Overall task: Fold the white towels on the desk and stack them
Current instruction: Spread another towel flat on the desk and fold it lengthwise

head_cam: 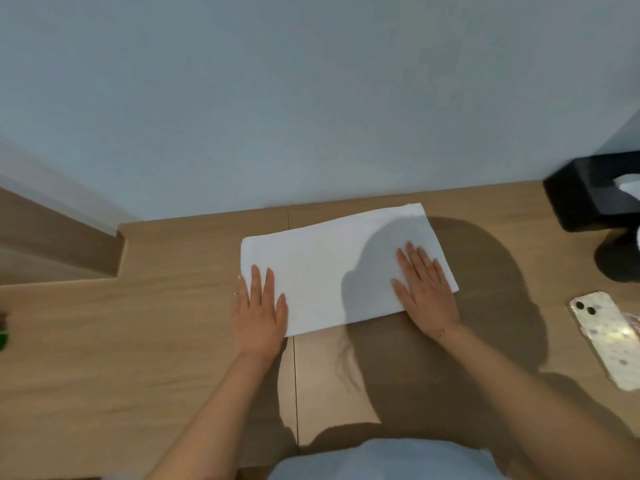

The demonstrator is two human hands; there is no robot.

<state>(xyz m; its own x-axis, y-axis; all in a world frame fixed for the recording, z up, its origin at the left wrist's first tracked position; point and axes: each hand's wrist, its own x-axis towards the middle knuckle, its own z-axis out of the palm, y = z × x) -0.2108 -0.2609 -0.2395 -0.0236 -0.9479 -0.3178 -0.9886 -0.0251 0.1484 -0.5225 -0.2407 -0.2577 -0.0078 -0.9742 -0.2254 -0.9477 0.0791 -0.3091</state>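
A white towel (325, 268) lies folded into a long rectangle on the wooden desk (156, 341), slightly skewed, close to the back wall. My left hand (259, 306) rests flat on its near left corner with fingers straight and together, partly on the desk. My right hand (424, 289) presses flat on its right end, fingers slightly spread. Neither hand grips anything. Only this one towel is in view.
A black tissue box (588, 192) stands at the back right by the wall. A phone in a pale speckled case (606, 337) lies face down at the right edge. A green object (3, 336) shows at the far left edge. The desk has a notch at the back left.
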